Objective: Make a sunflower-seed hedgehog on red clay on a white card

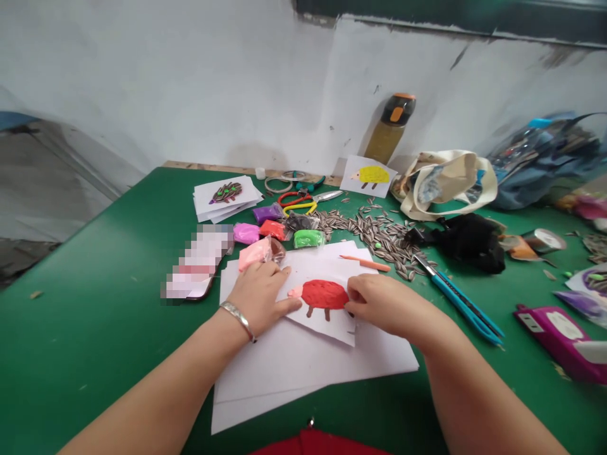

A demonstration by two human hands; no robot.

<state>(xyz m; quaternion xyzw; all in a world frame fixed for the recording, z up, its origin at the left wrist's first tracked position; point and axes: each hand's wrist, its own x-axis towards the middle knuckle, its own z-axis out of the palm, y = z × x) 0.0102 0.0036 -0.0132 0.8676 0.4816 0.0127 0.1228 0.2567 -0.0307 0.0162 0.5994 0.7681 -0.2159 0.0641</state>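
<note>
**Q:** State of the hands?

**A:** The left hand [260, 298] lies flat with its fingers spread, pressing on a white card [322, 330]; a silver bangle [238, 319] sits at the wrist. The right hand [389, 306] is curled, its fingertips [353, 287] at the right end of a red clay body [324, 294]. (Whether those fingertips pinch anything, I cannot tell.)

**Q:** Position of the card?

**A:** Between the hands, on a loose stack of white paper [303, 373] on a green tabletop [80, 354]. Besides the red body, the card shows a pink head [294, 291] at the left and two brown legs [310, 311] below.

**Q:** Surroundings?

**A:** An orange clay strip [365, 263] lies on the paper just past the card. Beyond it are packets of salmon [255, 254], pink [245, 233], purple [268, 213], red [274, 229] and green clay [308, 239]. Sunflower seeds [374, 234] are scattered to the right of these, near a blue craft knife [459, 303]. Scissors with red and yellow handles [298, 202] lie farther back, beside a card with a yellow clay figure [371, 175].
</note>
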